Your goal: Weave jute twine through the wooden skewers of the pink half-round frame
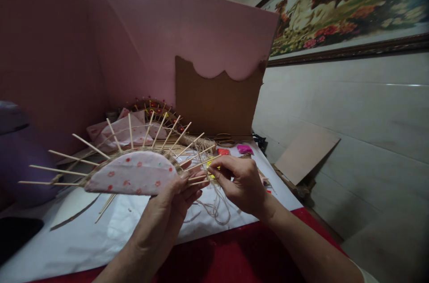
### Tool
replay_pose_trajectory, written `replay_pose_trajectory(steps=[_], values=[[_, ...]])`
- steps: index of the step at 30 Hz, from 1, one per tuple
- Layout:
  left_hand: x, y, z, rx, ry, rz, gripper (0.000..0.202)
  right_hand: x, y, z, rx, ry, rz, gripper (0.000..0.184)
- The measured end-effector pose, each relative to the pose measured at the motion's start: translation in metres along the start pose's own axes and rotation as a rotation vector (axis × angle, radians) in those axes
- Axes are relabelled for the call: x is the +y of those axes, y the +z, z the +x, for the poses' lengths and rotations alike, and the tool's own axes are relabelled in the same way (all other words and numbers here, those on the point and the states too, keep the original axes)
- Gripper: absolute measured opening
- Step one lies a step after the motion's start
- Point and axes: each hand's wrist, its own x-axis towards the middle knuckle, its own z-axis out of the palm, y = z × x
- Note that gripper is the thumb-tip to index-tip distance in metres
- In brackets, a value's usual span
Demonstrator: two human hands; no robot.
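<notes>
**Twine Goes Round the Spokes of a Cloth-Covered Half-Disc**

Above a red tabletop (214, 256) laid with white paper (100, 238), a person's left hand (174, 202) clamps the right-hand corner of a fabric-covered half-disc (134, 178), fingers closed on its edge, seemingly to steady it for weaving. The piece is held in the air just above the paper, near the table's middle. Its straight edge, the long axis, runs roughly left to right and faces down; the curved edge faces up and away, with thin wooden sticks (90, 145) fanning outward from it like rays. The right hand (243, 182) pinches pale twine (214, 207) beside the end sticks, fingertips together on the strand, the slack looping onto the paper. Beyond lie small bright packets (244, 149), a brown cardboard cut-out (217, 104), pink board (150, 42) and a framed picture (345, 6).
</notes>
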Motion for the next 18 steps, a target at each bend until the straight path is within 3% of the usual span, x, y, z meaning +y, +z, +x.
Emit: replay_pose_trajectory(steps=[18], values=[[0.0006,0.0008,-0.0003,0.002,-0.013,-0.018,0.025,0.0009,0.0007,0.0000,0.006,-0.005,-0.002,0.011]])
